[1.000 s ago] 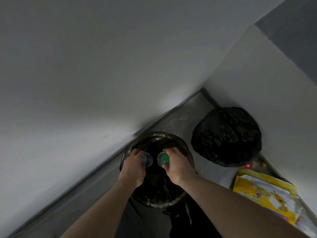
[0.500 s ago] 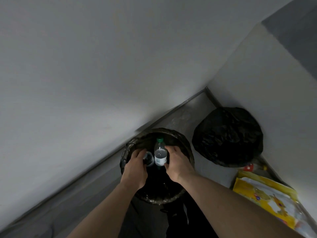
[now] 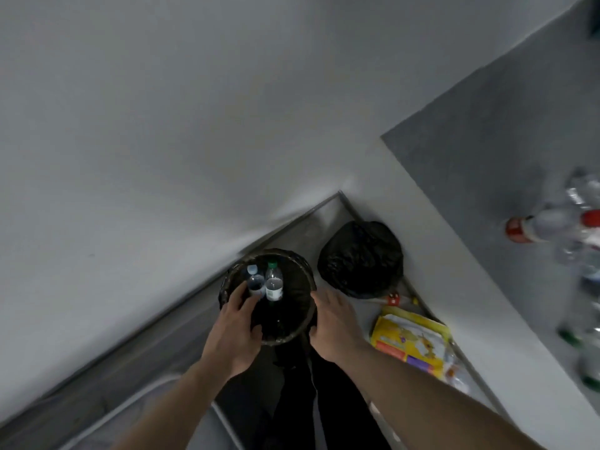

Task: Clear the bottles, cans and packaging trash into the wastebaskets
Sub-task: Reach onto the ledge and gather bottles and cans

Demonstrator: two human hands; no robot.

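A round wastebasket [image 3: 293, 332] lined with a black bag stands on the floor against the wall. Two clear plastic bottles stand in it side by side: one with a green cap [image 3: 273, 284], one with a pale blue cap [image 3: 254, 280]. My left hand [image 3: 236, 329] hovers over the basket's near left rim, fingers loosely spread, holding nothing. My right hand [image 3: 332, 326] is beside the basket's right rim, fingers relaxed and empty. Neither hand touches a bottle.
A second wastebasket [image 3: 360, 258] covered in black bag sits in the corner to the right. A yellow package [image 3: 410, 341] lies on the floor by it. Several clear bottles, some red-capped [image 3: 532, 227], stand blurred on the grey counter at right.
Both hands have let go of the bottles, which now stand in the basket. The hands have drawn back toward me and apart; the view has swung right, showing the counter.
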